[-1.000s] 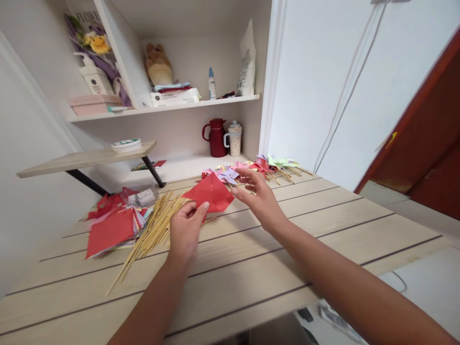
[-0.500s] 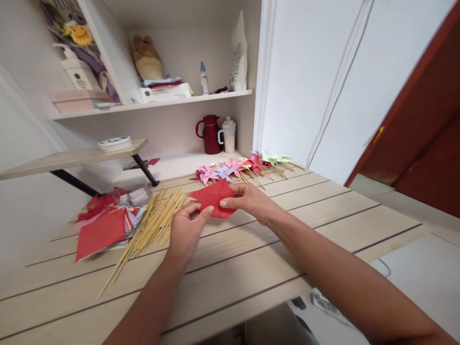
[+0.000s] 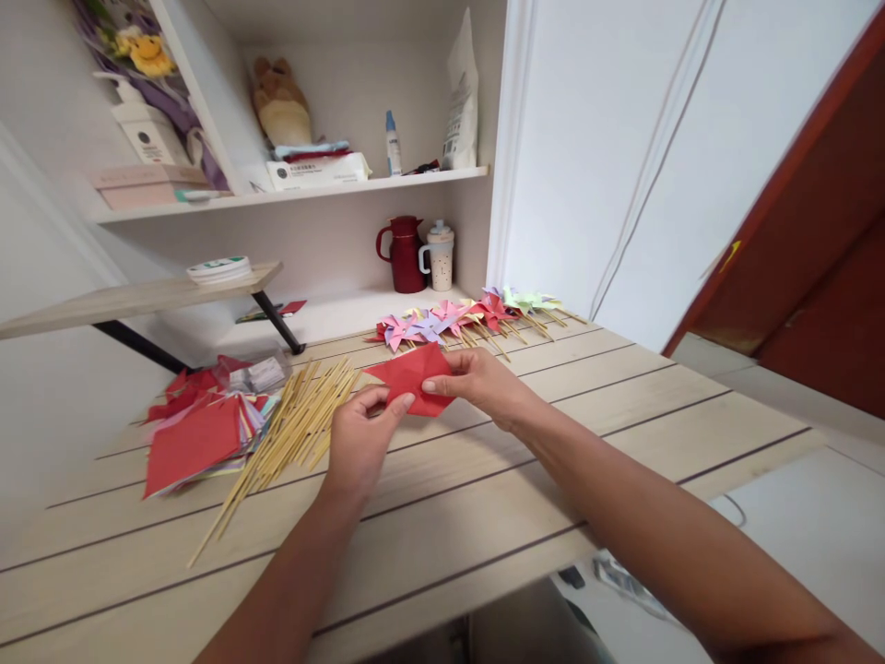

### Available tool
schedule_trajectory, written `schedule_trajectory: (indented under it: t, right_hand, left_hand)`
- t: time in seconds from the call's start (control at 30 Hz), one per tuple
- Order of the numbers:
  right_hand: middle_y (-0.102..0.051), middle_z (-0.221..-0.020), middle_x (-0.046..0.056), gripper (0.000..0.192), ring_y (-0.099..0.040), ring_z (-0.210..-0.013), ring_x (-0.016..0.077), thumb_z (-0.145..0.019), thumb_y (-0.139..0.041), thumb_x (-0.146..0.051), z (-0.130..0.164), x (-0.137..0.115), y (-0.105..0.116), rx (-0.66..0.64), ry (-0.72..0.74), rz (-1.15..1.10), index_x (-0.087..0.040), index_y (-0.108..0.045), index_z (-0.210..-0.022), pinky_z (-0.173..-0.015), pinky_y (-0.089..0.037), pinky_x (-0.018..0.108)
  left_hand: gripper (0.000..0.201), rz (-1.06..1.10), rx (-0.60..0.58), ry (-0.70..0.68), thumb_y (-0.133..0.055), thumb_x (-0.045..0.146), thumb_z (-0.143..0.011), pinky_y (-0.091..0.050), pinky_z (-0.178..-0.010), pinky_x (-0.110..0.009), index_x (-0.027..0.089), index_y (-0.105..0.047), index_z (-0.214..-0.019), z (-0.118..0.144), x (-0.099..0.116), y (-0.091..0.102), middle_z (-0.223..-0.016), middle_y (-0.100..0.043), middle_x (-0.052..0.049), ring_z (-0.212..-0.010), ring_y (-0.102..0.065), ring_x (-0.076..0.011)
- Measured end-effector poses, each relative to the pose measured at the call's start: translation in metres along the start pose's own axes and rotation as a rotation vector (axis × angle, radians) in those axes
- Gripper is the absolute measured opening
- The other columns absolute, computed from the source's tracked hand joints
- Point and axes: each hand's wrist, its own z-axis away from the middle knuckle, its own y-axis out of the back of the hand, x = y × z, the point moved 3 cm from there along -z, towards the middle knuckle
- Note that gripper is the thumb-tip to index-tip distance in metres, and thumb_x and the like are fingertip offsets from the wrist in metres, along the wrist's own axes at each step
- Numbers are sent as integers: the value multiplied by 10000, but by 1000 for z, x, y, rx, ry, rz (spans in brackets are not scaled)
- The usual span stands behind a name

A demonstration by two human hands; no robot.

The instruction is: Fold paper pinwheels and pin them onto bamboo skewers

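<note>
Pale wooden planks make up the worktop (image 3: 484,516), which sits below white shelves with a red jug (image 3: 401,254) at the back. Just above the planks, near the middle, both hands pinch a red paper sheet (image 3: 409,378) that looks partly folded. The left hand (image 3: 359,441) has its grip closed on the sheet's near edge, thumb on top. The right hand (image 3: 477,383) has its grip closed on the right side, fingers curled over. For a clean fold, the edges probably want lining up before any crease is pressed, with both thumbs keeping the paper taut. Both forearms reach forward from below, wrists low, the right arm crossing in at a slant. Bamboo sticks (image 3: 290,433) and a stack of coloured paper (image 3: 200,433) lie to the left; finished pinwheels (image 3: 456,318) lie behind.
</note>
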Motion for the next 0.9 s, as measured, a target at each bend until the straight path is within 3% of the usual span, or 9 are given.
schedule_trajectory:
  t: [0.33, 0.6, 0.9]
  right_hand:
    - [-701, -666, 10, 284, -590, -595, 124, -673, -863, -428, 2, 5, -2, 35, -92, 27, -169, -760, -727, -594, -471, 257]
    - [-725, -667, 25, 307, -613, -586, 134, -624, -891, -425, 1, 8, -2, 73, -119, -14, -163, -756, -710, -578, -493, 255]
    - [-738, -697, 21, 283, -627, -604, 135, -667, -869, -439, 2, 7, -4, 30, -111, -15, -180, -783, -742, -604, -500, 262]
  left_hand:
    - [277, 64, -19, 54, -865, 418, -644, -389, -581, -236, 182, -721, -640, 1, -2, -4, -635, -610, 6, -612, -481, -126]
    - [260, 23, 7, 49, -857, 400, -654, -390, -602, -250, 189, -707, -628, 3, -2, -5, -614, -596, 14, -603, -488, -131]
    - [194, -62, 46, 7, -817, 344, -683, -388, -608, -253, 201, -706, -614, 1, -4, -3, -602, -590, 17, -624, -506, -144]
